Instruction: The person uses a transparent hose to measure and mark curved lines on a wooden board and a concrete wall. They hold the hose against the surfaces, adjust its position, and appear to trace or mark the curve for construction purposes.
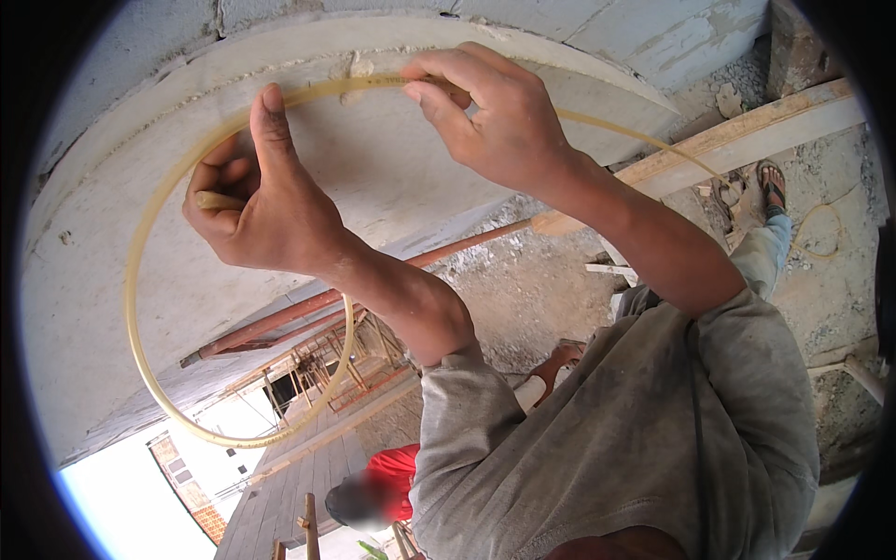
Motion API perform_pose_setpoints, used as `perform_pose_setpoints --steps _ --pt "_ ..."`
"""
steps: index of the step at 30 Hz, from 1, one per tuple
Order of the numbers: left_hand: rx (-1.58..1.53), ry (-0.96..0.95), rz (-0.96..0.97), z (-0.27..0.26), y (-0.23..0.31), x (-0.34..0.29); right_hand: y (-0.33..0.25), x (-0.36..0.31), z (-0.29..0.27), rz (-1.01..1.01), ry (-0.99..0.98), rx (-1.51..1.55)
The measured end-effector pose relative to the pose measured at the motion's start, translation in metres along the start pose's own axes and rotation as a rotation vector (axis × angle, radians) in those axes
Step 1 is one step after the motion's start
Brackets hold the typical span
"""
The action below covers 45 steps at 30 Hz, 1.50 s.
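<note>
A yellowish, see-through flexible hose [133, 280] hangs in a large loop below and left of my hands. My left hand [271, 201] has its fingers curled round one end of the hose, with its thumb pointing up. Another stretch of the same hose runs past that thumb toward my right hand [499, 117]. There, the thumb and forefinger pinch the hose near the pale concrete face. Beyond my right hand the hose trails down to the right and crosses a wooden beam [737, 140].
A pale concrete slab [373, 187] fills the space behind my hands. Red-brown metal poles [271, 322] slant below it. A person in a red shirt [397, 471] is at the bottom, near wooden scaffolding [322, 369]. Rubble and a sandalled foot [773, 187] lie right.
</note>
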State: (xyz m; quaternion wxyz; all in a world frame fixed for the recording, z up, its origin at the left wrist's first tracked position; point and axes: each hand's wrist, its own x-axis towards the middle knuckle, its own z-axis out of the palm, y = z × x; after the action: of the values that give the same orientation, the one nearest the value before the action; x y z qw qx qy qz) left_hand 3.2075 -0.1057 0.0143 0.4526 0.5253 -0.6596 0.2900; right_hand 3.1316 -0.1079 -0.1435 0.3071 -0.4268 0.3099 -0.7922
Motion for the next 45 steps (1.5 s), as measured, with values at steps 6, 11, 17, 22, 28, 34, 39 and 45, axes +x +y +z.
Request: perform_pose_setpoints --steps 6,11,17,22,28,34,39,45 --pt "0.012 -0.008 0.001 -0.0001 -0.0017 -0.0001 -0.0001 -0.0010 -0.0001 0.011 -0.004 -0.011" --pt "0.014 -0.020 0.023 -0.0008 -0.0043 0.0013 -0.0002 -0.0017 -0.0005 0.021 -0.009 -0.010" --pt "0.033 -0.019 0.041 -0.0009 -0.0049 0.0003 0.0008 -0.0016 0.0028 0.023 0.051 0.032" --pt "0.027 -0.009 0.058 0.0002 -0.0058 -0.0003 0.0003 -0.0023 0.0018 0.034 0.034 0.023" --pt "0.050 -0.030 0.036 -0.0012 -0.0063 -0.0006 0.0009 -0.0021 -0.0012 0.019 -0.001 -0.004" --pt "0.030 -0.029 0.056 -0.0004 -0.0057 -0.0008 0.0012 -0.0021 0.0029 0.030 0.053 0.038" --pt "0.020 -0.015 0.037 -0.0004 -0.0052 -0.0012 0.0013 -0.0025 0.0023 0.031 0.049 0.046" --pt "-0.010 -0.009 0.018 0.0010 -0.0044 -0.0009 -0.0001 -0.0022 0.0034 0.067 0.060 0.074"
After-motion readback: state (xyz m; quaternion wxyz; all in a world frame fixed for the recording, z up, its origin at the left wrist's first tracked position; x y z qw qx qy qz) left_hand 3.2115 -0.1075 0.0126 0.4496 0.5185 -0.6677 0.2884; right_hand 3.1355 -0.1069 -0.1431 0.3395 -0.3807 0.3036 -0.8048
